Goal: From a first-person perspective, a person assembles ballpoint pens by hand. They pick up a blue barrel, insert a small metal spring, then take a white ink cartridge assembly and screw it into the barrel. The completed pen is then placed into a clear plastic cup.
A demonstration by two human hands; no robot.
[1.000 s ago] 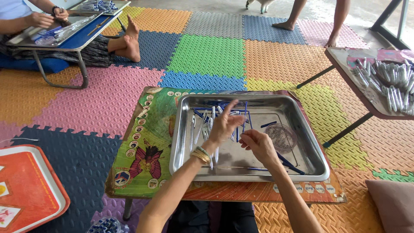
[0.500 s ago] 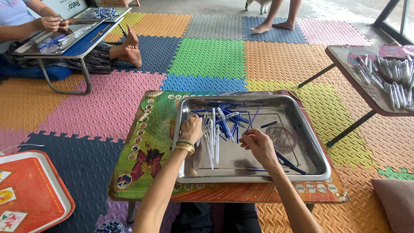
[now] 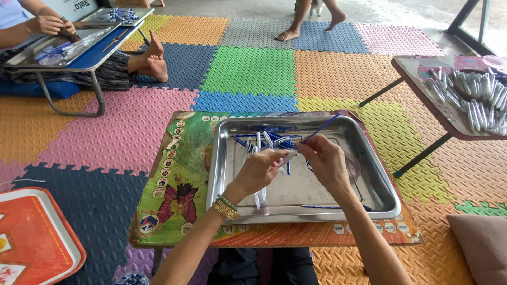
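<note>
Hands (image 3: 296, 161) pinching clear pen barrel (image 3: 288, 157), thin blue refill (image 3: 321, 128)

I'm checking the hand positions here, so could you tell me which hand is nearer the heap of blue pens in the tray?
Left. The left hand lies just below the pens; the right hand is off to their right.

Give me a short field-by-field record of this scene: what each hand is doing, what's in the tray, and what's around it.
left hand: over the metal tray, fingers pinching a pale pen barrel
right hand: holds a thin blue refill that slants up and right
tray contents: a pile of blue and pale pen parts at the far side, one blue stick near the front rim
support: low folding table with a colourful printed top
floor: coloured foam mats
nearby: another person's hands at a second low table, far left
</note>
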